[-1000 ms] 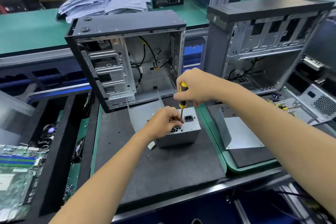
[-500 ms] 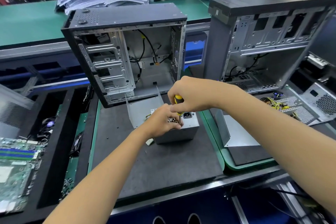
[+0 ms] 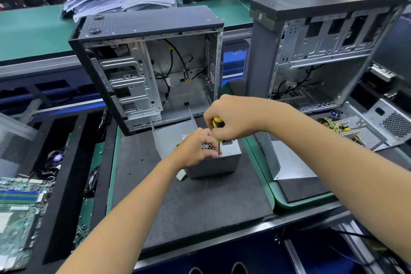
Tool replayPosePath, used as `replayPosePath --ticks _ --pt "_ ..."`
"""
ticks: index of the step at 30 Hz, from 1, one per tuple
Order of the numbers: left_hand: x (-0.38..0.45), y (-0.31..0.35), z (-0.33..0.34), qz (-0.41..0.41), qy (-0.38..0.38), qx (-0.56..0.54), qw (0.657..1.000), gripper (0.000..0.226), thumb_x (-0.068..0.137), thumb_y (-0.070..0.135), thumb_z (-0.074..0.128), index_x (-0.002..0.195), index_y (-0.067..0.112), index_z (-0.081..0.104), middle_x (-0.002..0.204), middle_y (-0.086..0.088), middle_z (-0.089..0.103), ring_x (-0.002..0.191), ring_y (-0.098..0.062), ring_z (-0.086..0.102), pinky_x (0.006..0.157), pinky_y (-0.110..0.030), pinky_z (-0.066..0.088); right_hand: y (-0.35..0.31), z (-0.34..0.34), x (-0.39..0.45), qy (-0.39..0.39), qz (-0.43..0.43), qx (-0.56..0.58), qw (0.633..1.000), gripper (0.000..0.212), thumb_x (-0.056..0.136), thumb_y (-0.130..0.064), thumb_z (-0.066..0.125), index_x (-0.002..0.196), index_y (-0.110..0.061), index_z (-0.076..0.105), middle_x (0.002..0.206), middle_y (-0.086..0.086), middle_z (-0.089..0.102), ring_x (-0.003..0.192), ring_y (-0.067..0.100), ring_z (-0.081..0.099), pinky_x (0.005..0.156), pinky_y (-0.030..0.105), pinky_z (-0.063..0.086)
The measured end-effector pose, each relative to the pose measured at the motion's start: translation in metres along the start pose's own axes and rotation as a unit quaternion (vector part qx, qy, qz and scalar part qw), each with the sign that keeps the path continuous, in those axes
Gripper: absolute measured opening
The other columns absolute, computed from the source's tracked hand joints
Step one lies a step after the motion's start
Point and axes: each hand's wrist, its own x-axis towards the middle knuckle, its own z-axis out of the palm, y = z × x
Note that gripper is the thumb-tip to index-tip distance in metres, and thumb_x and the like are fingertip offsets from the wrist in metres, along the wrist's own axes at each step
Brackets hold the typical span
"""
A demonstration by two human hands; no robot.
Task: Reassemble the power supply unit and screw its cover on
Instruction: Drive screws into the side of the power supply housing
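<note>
The power supply unit (image 3: pixel 214 160) stands on the black mat of the worktop (image 3: pixel 200 207), just in front of the open computer case (image 3: pixel 146 66). The left hand (image 3: pixel 195 149) rests on its top face, fingers curled over the vented edge to steady it. The right hand (image 3: pixel 231 118) has its fingers closed round the yellow-handled screwdriver (image 3: pixel 217 123), held upright with the tip at the unit's top — the screw itself is hidden. Judging from this, a screw is being driven. The risk: the tip could cam out and jab the left fingers right beside it, or the screw could cross-thread if the shaft tilts.
</note>
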Motion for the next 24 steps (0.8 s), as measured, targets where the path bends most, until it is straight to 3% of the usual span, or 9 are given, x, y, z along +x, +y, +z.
replayPosePath --ticks 3,6,8,14,17,19,22,24 --pt "0.002 0.000 -0.003 -0.002 0.002 -0.006 1.000 0.008 0.078 0.016 0.076 0.075 0.023 0.072 0.090 0.015 0.058 0.095 -0.006 0.048 0.077 -0.003 0.032 0.002 0.001 0.005 0.018 0.026 -0.011 0.999 0.009 0.081 -0.022 0.058 0.075 -0.016 0.060 0.060 -0.012 0.048 0.060 0.004 0.045 0.049 0.020 0.031" --pt "0.005 -0.001 -0.005 0.001 -0.007 -0.014 1.000 0.009 0.079 0.014 0.074 0.076 0.022 0.072 0.088 0.014 0.061 0.098 -0.010 0.051 0.080 -0.013 0.036 0.002 0.000 0.010 0.024 0.053 0.001 0.998 0.011 0.082 -0.019 0.058 0.077 -0.010 0.062 0.061 -0.006 0.051 0.059 0.013 0.048 0.050 0.026 0.038" --pt "0.005 -0.002 -0.006 0.014 -0.011 -0.024 1.000 0.006 0.079 0.011 0.074 0.078 0.017 0.072 0.089 0.011 0.064 0.097 -0.009 0.053 0.082 -0.018 0.040 0.001 -0.001 0.012 0.018 0.052 0.003 0.998 0.007 0.083 -0.018 0.059 0.078 -0.013 0.061 0.060 -0.010 0.050 0.058 0.010 0.048 0.051 0.025 0.039" --pt "0.004 -0.004 -0.008 0.032 -0.017 -0.038 0.999 0.006 0.078 0.007 0.074 0.084 0.009 0.073 0.089 0.012 0.060 0.093 0.000 0.050 0.085 -0.012 0.040 -0.001 -0.003 0.017 0.005 0.030 -0.026 0.999 0.011 0.086 -0.020 0.058 0.075 -0.021 0.056 0.064 -0.015 0.048 0.062 0.004 0.047 0.052 0.022 0.036" --pt "0.006 -0.004 -0.010 0.043 -0.028 -0.035 0.998 0.005 0.077 0.005 0.073 0.082 0.006 0.072 0.086 0.014 0.057 0.091 0.006 0.049 0.083 -0.008 0.036 0.000 -0.003 0.019 -0.008 0.022 -0.069 0.997 0.013 0.086 -0.021 0.061 0.073 -0.020 0.057 0.066 -0.009 0.054 0.063 0.001 0.047 0.049 0.021 0.034" --pt "0.006 -0.001 -0.011 0.051 -0.032 -0.039 0.997 0.004 0.076 0.002 0.073 0.079 0.003 0.072 0.080 0.019 0.056 0.086 0.011 0.049 0.077 -0.004 0.033 -0.002 0.001 0.021 -0.013 0.040 -0.124 0.991 0.017 0.087 -0.021 0.056 0.071 -0.017 0.054 0.069 0.001 0.056 0.061 0.010 0.051 0.047 0.025 0.034" --pt "0.005 -0.002 -0.010 0.051 -0.036 -0.056 0.996 0.002 0.076 -0.001 0.071 0.078 0.000 0.071 0.079 0.015 0.060 0.084 0.014 0.051 0.075 0.000 0.034 -0.009 0.009 0.023 0.001 0.063 -0.181 0.981 0.034 0.094 -0.027 0.048 0.064 -0.018 0.034 0.066 0.001 0.037 0.053 0.014 0.039 0.045 0.027 0.028" --pt "0.005 -0.002 -0.010 0.025 -0.040 -0.070 0.996 0.006 0.077 0.001 0.070 0.076 0.008 0.069 0.083 0.012 0.061 0.084 0.011 0.052 0.075 0.000 0.036 -0.011 0.007 0.022 -0.018 0.071 -0.163 0.984 0.025 0.091 -0.032 0.052 0.074 -0.016 0.042 0.074 0.001 0.040 0.058 0.017 0.044 0.050 0.030 0.038"
